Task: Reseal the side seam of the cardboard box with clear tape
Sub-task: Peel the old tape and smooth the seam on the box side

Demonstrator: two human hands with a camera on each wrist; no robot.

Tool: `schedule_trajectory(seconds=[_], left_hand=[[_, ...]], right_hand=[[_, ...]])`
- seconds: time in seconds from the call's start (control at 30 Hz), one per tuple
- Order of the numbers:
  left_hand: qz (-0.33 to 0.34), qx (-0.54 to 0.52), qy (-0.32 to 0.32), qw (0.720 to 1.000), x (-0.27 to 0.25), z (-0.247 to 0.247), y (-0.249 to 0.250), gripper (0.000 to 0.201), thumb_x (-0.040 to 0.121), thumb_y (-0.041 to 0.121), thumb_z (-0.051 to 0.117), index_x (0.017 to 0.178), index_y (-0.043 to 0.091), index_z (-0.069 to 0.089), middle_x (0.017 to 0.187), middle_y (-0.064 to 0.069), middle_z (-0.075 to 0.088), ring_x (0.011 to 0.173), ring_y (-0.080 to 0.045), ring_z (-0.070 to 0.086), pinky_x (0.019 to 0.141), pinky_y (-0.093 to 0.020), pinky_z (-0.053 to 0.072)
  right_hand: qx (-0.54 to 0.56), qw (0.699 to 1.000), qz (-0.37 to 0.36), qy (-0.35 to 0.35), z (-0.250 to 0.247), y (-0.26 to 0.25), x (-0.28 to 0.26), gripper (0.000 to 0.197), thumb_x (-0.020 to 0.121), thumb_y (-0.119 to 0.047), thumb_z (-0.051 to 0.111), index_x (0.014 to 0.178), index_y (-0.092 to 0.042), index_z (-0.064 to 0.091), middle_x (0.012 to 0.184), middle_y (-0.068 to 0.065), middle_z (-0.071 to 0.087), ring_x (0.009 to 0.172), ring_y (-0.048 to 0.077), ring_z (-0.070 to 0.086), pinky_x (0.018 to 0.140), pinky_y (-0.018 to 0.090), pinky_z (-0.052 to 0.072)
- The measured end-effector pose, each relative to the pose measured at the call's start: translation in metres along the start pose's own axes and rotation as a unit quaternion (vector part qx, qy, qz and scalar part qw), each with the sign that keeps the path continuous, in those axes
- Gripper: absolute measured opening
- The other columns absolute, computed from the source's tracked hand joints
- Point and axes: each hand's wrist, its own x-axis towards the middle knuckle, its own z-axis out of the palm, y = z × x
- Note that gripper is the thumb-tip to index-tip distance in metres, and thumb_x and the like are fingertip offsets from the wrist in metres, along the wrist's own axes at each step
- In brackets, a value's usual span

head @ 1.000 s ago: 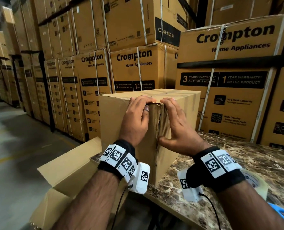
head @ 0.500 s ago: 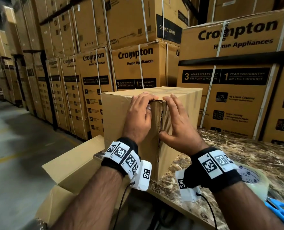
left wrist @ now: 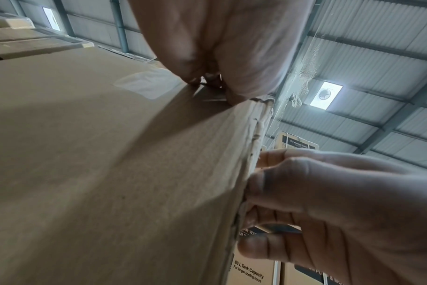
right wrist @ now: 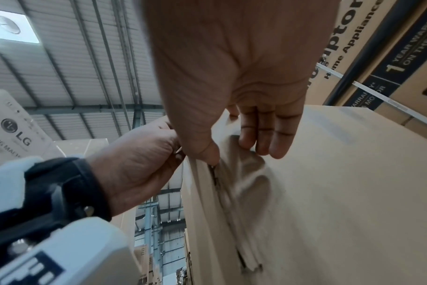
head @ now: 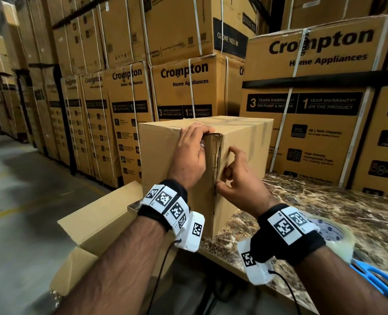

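Observation:
A plain cardboard box (head: pixel 165 155) stands on the corner of a marble table (head: pixel 324 208), its frayed side seam (head: pixel 218 160) facing me. My left hand (head: pixel 197 142) lies over the top corner, fingers along the top edge and thumb against the seam. My right hand (head: pixel 229 173) is at mid-height: the thumb touches the seam, the fingers are bent against the right face and the index is lifted. In the right wrist view, glossy clear tape (right wrist: pixel 246 167) shines beside the seam under that thumb. In the left wrist view, a patch of clear tape (left wrist: pixel 144 84) sticks to the left face.
A roll of clear tape (head: pixel 333 233) lies on the table behind my right wrist, with blue scissors (head: pixel 377 280) near the front edge. An open carton (head: pixel 97 223) sits on the floor at the left. Tall stacks of printed appliance cartons (head: pixel 313 98) wall the back and right.
My right hand has slid down the seam from near the top to mid-height, and its flat fingers have bent. The left hand stays at the top corner.

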Motion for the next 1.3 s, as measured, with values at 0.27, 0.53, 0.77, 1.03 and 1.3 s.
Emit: schedule_trajectory(seconds=[0.27,0.53,0.77,1.03,1.3], left_hand=[[-0.008,0.016,-0.002,1.000,0.002,-0.002,0.002,0.043,0.085,-0.007,0.043,0.121,0.012,0.056,0.121,-0.004,0.057,0.118,-0.019,0.048,0.105,-0.030,0.036],[-0.008,0.019,0.000,1.000,0.001,-0.002,0.002,0.042,0.086,-0.006,0.043,0.122,0.012,0.056,0.123,-0.004,0.056,0.119,-0.019,0.048,0.106,-0.033,0.037],[-0.018,0.019,-0.010,1.000,0.003,-0.002,0.001,0.041,0.088,-0.004,0.042,0.123,0.013,0.055,0.125,-0.003,0.056,0.121,-0.018,0.047,0.108,-0.033,0.037],[-0.014,0.010,-0.015,1.000,0.003,-0.002,0.001,0.040,0.088,-0.002,0.042,0.123,0.012,0.056,0.125,-0.004,0.056,0.121,-0.019,0.047,0.108,-0.039,0.038],[-0.011,0.004,-0.009,1.000,0.002,-0.002,0.001,0.040,0.086,-0.004,0.042,0.121,0.012,0.057,0.122,-0.005,0.058,0.119,-0.021,0.049,0.106,-0.041,0.040]], right_hand=[[-0.020,0.999,-0.013,0.039,0.011,-0.004,-0.001,0.086,0.084,-0.020,0.066,0.150,-0.016,0.012,0.117,0.004,0.054,0.102,0.015,0.056,0.096,0.036,0.051],[0.061,0.997,0.017,-0.044,-0.005,0.004,-0.008,0.099,0.085,-0.015,0.071,0.153,-0.028,0.000,0.086,-0.006,0.052,0.079,0.007,0.055,0.073,0.022,0.051],[-0.049,0.999,0.008,0.004,0.014,0.001,-0.004,0.110,0.076,-0.026,0.076,0.152,-0.020,-0.003,0.132,0.011,0.053,0.114,0.024,0.056,0.102,0.041,0.049],[-0.096,0.995,-0.024,-0.028,0.005,0.011,-0.012,0.111,0.081,-0.035,0.072,0.154,-0.020,-0.010,0.141,0.010,0.044,0.120,0.020,0.048,0.110,0.040,0.040],[-0.112,0.994,0.000,-0.018,0.015,0.011,-0.013,0.120,0.074,-0.031,0.078,0.153,-0.020,-0.011,0.148,0.012,0.038,0.127,0.025,0.045,0.110,0.042,0.039]])
